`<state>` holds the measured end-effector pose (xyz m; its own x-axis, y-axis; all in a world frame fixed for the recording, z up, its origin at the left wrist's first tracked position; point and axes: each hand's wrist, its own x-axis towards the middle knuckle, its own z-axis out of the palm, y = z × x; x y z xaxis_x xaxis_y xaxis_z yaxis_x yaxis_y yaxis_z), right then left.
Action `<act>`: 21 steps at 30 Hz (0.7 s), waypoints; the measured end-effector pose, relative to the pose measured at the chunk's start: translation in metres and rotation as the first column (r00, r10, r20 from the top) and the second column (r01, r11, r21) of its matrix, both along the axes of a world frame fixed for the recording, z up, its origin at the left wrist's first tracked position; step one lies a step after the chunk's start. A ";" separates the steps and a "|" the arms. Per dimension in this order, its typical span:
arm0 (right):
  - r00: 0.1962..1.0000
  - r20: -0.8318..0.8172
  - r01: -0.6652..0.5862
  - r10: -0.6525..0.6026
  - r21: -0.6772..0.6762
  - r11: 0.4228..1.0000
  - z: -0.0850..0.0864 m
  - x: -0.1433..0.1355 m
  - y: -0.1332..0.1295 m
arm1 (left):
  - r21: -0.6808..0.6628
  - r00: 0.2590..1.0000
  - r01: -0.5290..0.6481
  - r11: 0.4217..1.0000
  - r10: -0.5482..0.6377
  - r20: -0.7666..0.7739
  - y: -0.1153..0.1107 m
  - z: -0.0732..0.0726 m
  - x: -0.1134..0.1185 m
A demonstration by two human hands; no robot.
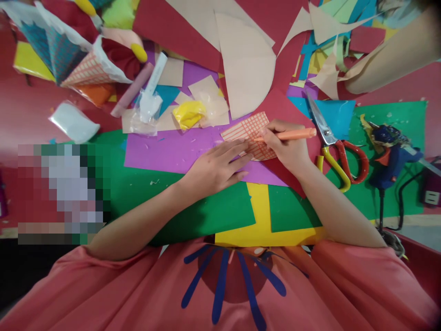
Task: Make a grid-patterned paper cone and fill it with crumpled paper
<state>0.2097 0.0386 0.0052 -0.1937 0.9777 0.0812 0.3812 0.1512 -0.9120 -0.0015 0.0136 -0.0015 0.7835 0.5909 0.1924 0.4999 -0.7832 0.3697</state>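
In the head view, my right hand (289,149) is closed around an orange marker (298,134), its tip end down on a cream paper piece (246,126). Orange crossing lines form a grid over much of that piece, while its left part carries lines mostly in one direction. My left hand (220,163) lies flat with fingers stretched over the paper's lower left edge. Beneath are purple sheets (155,154) and red paper (292,177). Just right of my right hand, scissors (332,138) with one red and one yellow handle lie with blades apart.
A blue glue gun (389,161) with a cable lies at the right on green sheet (409,124). Paper cones (86,66) with grid patterns stand upper left. A yellow clay packet (189,114), a white packet (74,122) and a large cream paper piece (246,64) lie beyond my hands.
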 end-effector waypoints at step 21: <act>0.999 -0.030 -0.027 0.026 -0.021 0.999 -0.001 0.000 0.001 | 0.133 1.000 -0.001 0.991 -0.001 0.010 0.000 0.001 0.001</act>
